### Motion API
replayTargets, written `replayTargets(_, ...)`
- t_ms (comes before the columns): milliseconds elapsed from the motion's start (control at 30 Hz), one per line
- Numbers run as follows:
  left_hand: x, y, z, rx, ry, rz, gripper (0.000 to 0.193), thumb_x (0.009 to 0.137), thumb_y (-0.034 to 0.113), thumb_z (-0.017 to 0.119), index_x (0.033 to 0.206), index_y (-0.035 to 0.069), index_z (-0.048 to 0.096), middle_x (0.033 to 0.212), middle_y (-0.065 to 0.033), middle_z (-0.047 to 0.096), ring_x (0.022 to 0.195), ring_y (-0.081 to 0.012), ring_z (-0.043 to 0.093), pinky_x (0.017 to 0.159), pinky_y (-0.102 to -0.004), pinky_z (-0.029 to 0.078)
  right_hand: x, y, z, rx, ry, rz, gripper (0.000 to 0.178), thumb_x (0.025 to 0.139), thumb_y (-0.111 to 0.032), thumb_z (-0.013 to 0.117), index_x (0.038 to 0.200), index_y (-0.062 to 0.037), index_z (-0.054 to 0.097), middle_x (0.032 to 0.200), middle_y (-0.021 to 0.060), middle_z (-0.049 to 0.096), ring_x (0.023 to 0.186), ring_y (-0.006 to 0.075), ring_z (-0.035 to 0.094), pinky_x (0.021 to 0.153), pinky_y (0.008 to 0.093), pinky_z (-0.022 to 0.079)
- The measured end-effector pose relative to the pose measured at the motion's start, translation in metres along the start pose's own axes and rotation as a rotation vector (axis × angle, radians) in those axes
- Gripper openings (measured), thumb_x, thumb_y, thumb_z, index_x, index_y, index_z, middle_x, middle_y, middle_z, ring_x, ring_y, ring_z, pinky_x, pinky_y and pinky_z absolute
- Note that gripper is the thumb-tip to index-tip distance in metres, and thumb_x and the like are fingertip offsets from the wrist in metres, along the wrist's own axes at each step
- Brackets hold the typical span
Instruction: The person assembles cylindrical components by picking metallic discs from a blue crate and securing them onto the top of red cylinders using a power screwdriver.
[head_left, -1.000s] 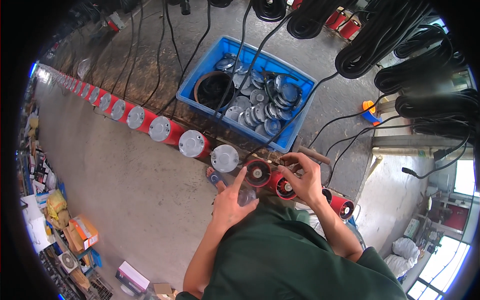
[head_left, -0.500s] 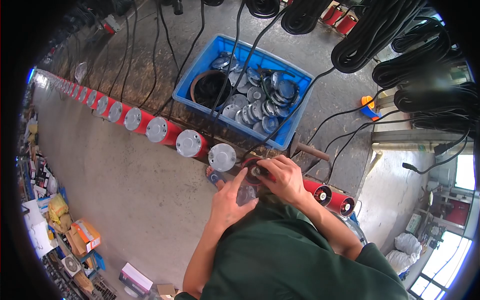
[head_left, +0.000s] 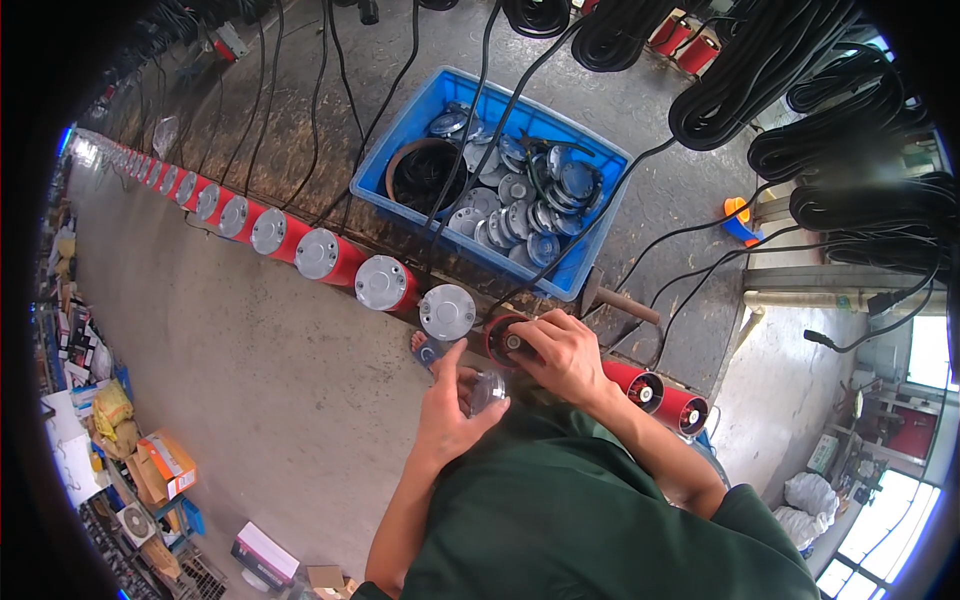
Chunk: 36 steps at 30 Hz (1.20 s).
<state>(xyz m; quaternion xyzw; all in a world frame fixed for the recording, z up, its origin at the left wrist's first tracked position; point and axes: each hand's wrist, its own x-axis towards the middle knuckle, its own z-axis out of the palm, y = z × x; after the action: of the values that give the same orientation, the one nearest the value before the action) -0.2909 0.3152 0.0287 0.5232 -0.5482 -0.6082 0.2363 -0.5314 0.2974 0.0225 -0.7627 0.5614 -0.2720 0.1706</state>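
Observation:
A round silvery end cap [head_left: 488,391] is held between the thumb and fingers of my left hand [head_left: 452,415], just in front of the row. My right hand [head_left: 562,352] bends its closed fingers over the open end of a red cylinder [head_left: 497,345]. Inside that end a pale round core shows; whatever the fingertips pinch there is hidden. Left of it, a capped cylinder [head_left: 447,313] shows its silvery face with small screw spots. To the right of my right hand lie two more open-ended red cylinders [head_left: 636,383].
A blue crate [head_left: 365,180] on the dark worktable [head_left: 660,215] holds many silvery caps and a dark round tub. A hammer [head_left: 622,302] lies beside it. Capped red cylinders [head_left: 318,254] line the edge leftward. Black cables [head_left: 715,100] hang overhead and run across the table.
My left hand has drawn back slightly from the open cylinder, bringing the end cap more into sight. My right hand stays at the cylinder's opening, its fingers slightly shifted.

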Motion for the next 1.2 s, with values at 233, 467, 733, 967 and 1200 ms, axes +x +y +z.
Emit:
replayTargets(233, 0.001, -0.004, -0.002, -0.512, -0.037, 0.054, 0.07, 0.1, 0.012, 0.067, 0.164, 0.006, 0.039, 0.124, -0.0155, 0.07, 0.1, -0.0217, 0.073, 0.093, -0.038, 0.063, 0.003, 0.0, -0.001, 0.0, -0.003, -0.013, 0.042, 0.077, -0.017, 0.09, 0.115, -0.0082, 0.074, 0.105, 0.0058, 0.078, 0.098, 0.0274, 0.071, 0.086, 0.0402, 0.059)
replayTargets(467, -0.01, 0.013, -0.005, -1.236, -0.105, -0.059, 0.056, 0.111, 0.024, 0.059, 0.16, 0.003, 0.041, 0.14, -0.0248, 0.066, 0.127, -0.0389, 0.07, 0.116, -0.0588, 0.054, -0.004, -0.028, -0.034, 0.125, 0.12, -0.048, 0.049, 0.075, -0.026, 0.096, 0.115, -0.0065, 0.075, 0.108, 0.0095, 0.076, 0.09, 0.0302, 0.072, 0.076, 0.0408, 0.061)
replayTargets(733, -0.016, 0.011, 0.01, -1.183, -0.079, -0.312, 0.045, 0.117, 0.042, 0.052, 0.145, 0.007, 0.053, 0.135, -0.0159, 0.069, 0.124, -0.0301, 0.07, 0.108, -0.0506, 0.057, -0.023, -0.046, -0.04, 0.165, 0.011, -0.151, 0.031, 0.08, -0.015, 0.09, 0.108, -0.0071, 0.078, 0.101, 0.007, 0.076, 0.084, 0.0262, 0.073, 0.07, 0.0367, 0.059)
replayTargets(967, -0.001, 0.019, 0.024, 0.04, 0.096, 0.083, 0.056, 0.099, 0.028, 0.081, 0.141, -0.001, 0.057, 0.133, -0.0209, 0.069, 0.116, -0.0357, 0.071, 0.099, -0.0457, 0.057, -0.017, -0.023, -0.053, 0.69, -0.112, 0.735, 0.032, 0.097, -0.013, 0.081, 0.123, 0.0045, 0.073, 0.091, 0.0081, 0.079, 0.079, 0.0087, 0.071, 0.07, 0.0269, 0.057)
replayTargets(1200, 0.042, 0.004, 0.036, 0.255, 0.191, 0.505, 0.103, 0.078, 0.017, 0.097, 0.161, 0.0, 0.038, 0.157, -0.0222, 0.057, 0.141, -0.0402, 0.06, 0.118, -0.0466, 0.049, 0.0, 0.004, -0.038, 0.694, -0.213, 0.801, 0.036, 0.096, -0.018, 0.083, 0.12, 0.0068, 0.074, 0.093, 0.0096, 0.08, 0.081, 0.0107, 0.071, 0.072, 0.0278, 0.057)
